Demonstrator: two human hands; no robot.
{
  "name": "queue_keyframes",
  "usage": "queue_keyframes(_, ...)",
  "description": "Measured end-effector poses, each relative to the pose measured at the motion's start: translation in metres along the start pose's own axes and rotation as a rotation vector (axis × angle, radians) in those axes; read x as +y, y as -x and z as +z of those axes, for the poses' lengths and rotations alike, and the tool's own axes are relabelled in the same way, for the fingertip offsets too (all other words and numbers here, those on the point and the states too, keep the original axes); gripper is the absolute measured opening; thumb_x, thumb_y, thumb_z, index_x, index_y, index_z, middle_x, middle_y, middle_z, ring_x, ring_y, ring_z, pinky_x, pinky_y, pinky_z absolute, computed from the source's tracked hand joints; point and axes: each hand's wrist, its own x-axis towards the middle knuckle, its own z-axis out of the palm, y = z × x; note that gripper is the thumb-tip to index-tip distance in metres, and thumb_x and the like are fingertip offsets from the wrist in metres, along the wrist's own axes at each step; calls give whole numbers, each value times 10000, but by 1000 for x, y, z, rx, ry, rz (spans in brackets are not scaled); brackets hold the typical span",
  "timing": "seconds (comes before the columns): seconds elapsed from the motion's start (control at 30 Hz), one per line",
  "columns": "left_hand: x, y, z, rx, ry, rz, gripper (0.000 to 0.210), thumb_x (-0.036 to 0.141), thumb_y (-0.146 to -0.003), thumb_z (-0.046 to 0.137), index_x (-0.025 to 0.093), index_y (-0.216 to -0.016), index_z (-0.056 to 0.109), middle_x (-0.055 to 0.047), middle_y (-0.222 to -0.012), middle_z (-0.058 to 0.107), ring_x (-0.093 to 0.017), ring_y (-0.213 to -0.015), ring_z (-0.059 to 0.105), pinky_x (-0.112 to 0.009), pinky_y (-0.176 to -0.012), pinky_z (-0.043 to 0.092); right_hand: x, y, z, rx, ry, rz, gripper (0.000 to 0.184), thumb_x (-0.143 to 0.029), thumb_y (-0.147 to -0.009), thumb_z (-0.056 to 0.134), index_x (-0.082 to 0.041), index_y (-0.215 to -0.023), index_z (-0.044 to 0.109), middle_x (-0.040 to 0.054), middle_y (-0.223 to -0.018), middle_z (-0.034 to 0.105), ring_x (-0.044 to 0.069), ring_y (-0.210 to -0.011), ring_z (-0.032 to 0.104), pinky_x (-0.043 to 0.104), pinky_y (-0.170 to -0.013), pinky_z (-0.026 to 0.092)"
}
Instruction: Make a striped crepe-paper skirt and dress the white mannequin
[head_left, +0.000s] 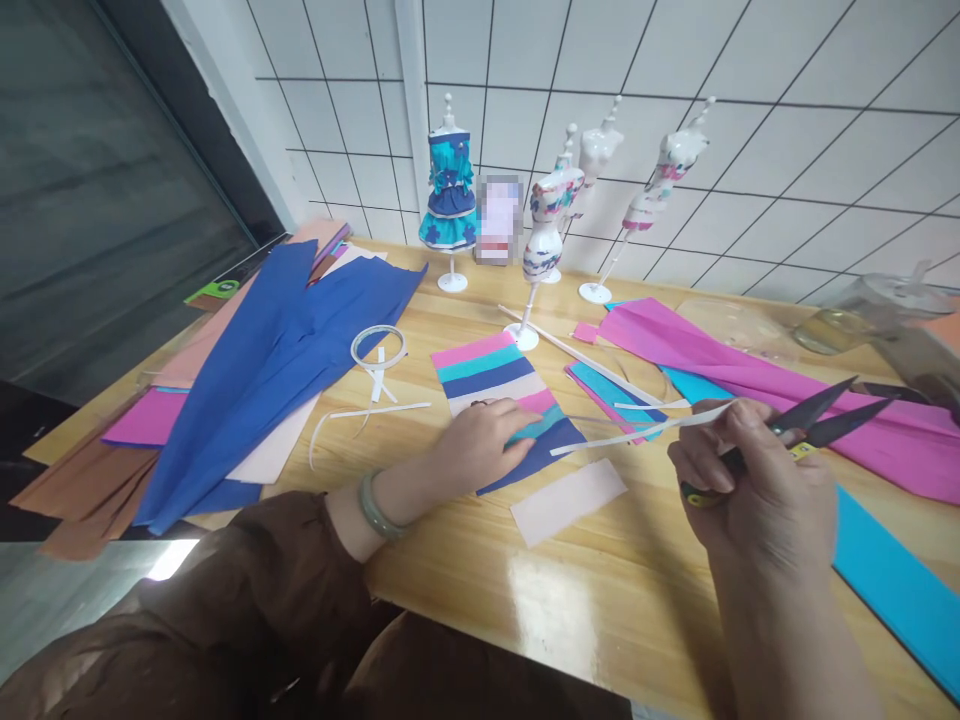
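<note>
My left hand (487, 440) lies with fingers outstretched on a sheet of striped crepe paper (484, 360), banded in pink, teal, blue and pale pink. Black-handled scissors (825, 420) are in my right hand (757, 470), their blades parted and pointing right. Pinched between thumb and forefinger of that same hand is a thin white strip of tape (622, 440), its free end hanging toward the striped paper. A loose pale pink paper rectangle (568, 502) rests just in front of the striped sheet. Folded teal and pink pieces (600, 390) lie behind the strip.
A tape roll (378, 348) and white strips (379, 385) lie left of the striped sheet. Blue crepe paper (255, 370) covers other sheets at left. Pink crepe paper (690, 350) spreads right. Several mini mannequins stand behind, one in a blue dress (450, 195). Turquoise paper (892, 590) lies front right.
</note>
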Motion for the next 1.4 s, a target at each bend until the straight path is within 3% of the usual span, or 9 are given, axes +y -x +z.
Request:
queue_keyframes(0.13, 0, -1, -4, -128, -244, 31, 262, 318, -859, 496, 204, -1050, 635, -80, -961, 604, -222, -938, 536, -355, -791, 423, 2, -6, -4, 25, -48, -11, 206, -172, -715, 684, -148, -607, 509, -68, -517, 408, 11, -352, 307, 199, -356, 173)
queue_keyframes(0.27, 0, -2, -6, -182, -369, 47, 258, 364, -859, 498, 203, -992, 650, -77, -962, 570, -220, -948, 501, -341, -785, 416, 3, -13, -9, 5, -132, 20, 223, -156, -697, 692, -143, -600, 491, -74, -521, 439, 4, -335, 300, 162, -322, 219)
queue_keyframes(0.43, -3, -2, -8, -187, -427, 64, 262, 368, -858, 497, 188, -967, 652, -80, -946, 561, -221, -934, 477, -333, -783, 411, -3, -19, -17, 61, -296, 105, 170, -113, -712, 670, -152, -646, 518, -80, -562, 451, -6, -324, 300, 127, -304, 282)
queue_keyframes(0.63, -16, -3, -16, -91, -427, -4, 254, 298, -865, 478, 176, -1004, 652, -90, -941, 573, -233, -918, 472, -366, -791, 407, -3, -18, -16, 10, -387, 254, 121, -131, -755, 625, -158, -681, 534, -79, -586, 423, -14, -338, 249, 119, -315, 289)
queue_keyframes(0.77, -11, -5, -20, 53, -168, 31, 242, 261, -856, 485, 175, -985, 671, -96, -1064, 577, -213, -989, 476, -351, -859, 392, 8, -11, -6, -86, -264, 345, 150, -207, -731, 669, -154, -655, 550, -79, -546, 408, -15, -350, 202, 123, -310, 229)
queue_keyframes(0.9, 9, -5, -24, 98, 142, 89, 246, 250, -874, 458, 137, -822, 669, -70, -884, 624, -157, -860, 511, -314, -833, 387, 19, 0, 4, -220, -60, 398, 203, -284, -751, 672, -164, -626, 565, -85, -420, 326, 14, -345, 223, 174, -349, 182)
queue_keyframes(1.03, 30, -2, -27, -13, 509, -46, 287, 341, -865, 488, 116, -749, 624, -33, -702, 593, -110, -687, 491, -258, -680, 397, 27, 10, 9, -260, 131, 432, 306, -355, -793, 636, -170, -576, 527, -74, -369, 321, 40, -359, 244, 225, -394, 156)
queue_keyframes(1.17, 41, 3, -23, -136, 801, -260, 278, 378, -720, 668, 118, -806, 616, 4, -659, 546, -80, -606, 456, -222, -565, 354, 31, 16, 12, -306, 304, 407, 417, -407, -806, 610, -177, -498, 448, -57, -380, 345, 57, -384, 265, 256, -423, 165)
queue_keyframes(1.4, 37, 3, -11, -217, 1079, -363, 194, 264, -683, 696, 119, -774, 607, -20, -725, 614, -96, -671, 554, -242, -652, 419, 33, 18, 14, -343, 377, 440, 423, -410, -773, 633, -184, -488, 416, -63, -380, 352, 56, -368, 273, 248, -406, 165)
